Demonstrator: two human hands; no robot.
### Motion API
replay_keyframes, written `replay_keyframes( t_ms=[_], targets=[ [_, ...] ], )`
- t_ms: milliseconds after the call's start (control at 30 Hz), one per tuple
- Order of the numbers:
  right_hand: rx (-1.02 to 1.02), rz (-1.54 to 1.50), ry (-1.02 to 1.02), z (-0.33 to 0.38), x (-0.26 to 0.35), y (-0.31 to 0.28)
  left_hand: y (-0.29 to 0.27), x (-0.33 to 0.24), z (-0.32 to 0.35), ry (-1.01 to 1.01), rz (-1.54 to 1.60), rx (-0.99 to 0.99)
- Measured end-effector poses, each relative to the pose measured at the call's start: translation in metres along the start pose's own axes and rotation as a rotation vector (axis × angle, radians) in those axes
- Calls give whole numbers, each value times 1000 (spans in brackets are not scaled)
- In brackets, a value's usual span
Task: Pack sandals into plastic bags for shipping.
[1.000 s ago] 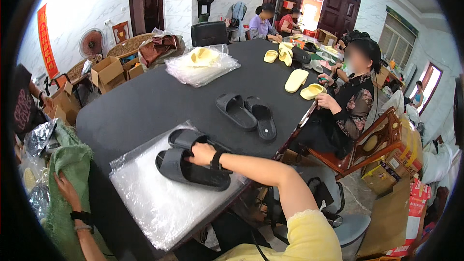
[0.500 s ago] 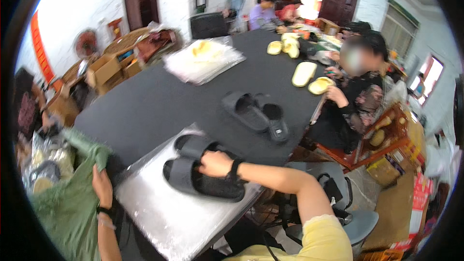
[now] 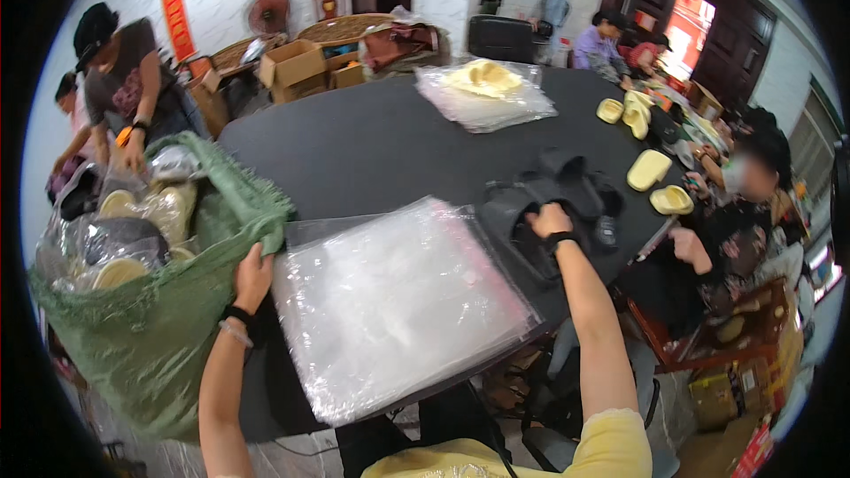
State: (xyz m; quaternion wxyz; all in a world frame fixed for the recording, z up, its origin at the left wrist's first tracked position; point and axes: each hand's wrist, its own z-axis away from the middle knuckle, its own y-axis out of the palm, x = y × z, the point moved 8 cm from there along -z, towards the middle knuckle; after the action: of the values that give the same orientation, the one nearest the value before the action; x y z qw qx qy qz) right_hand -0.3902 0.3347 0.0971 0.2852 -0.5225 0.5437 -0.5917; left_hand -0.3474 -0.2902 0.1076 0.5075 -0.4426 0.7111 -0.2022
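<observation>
My left hand (image 3: 252,276) is closed on the rim of a large green woven sack (image 3: 133,345). Inside it are bagged slippers (image 3: 124,235), some cream and some dark. Out to the right, my right hand (image 3: 551,221) grips black slide sandals (image 3: 506,211) at their straps, low over the dark table; its fingertips are partly hidden. Just beyond them lie more black slides (image 3: 602,190), and the dark shapes overlap. A stack of clear plastic bags (image 3: 398,301) lies flat between my hands.
Another plastic bag stack (image 3: 478,111) bears a cream piece at the far side. Cream slippers (image 3: 649,170) line the table's right edge, where a person (image 3: 735,230) sits. Someone standing (image 3: 133,80) reaches into the sack at left. Cardboard boxes (image 3: 292,66) stand behind the table.
The black slides have left the plastic bag stack and moved right in my right hand, beside the other pair. My left hand stays on the sack. My view has turned left.
</observation>
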Motion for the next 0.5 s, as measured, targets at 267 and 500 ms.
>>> replay_keyframes(
  t_ms=[267,500],
  targets=[
    [-106,140,-394,78,149,-66,-14,27,4,-53,-106,94],
    [763,232,-1137,239,269,72,4,17,8,-138,-75,231]
  ],
)
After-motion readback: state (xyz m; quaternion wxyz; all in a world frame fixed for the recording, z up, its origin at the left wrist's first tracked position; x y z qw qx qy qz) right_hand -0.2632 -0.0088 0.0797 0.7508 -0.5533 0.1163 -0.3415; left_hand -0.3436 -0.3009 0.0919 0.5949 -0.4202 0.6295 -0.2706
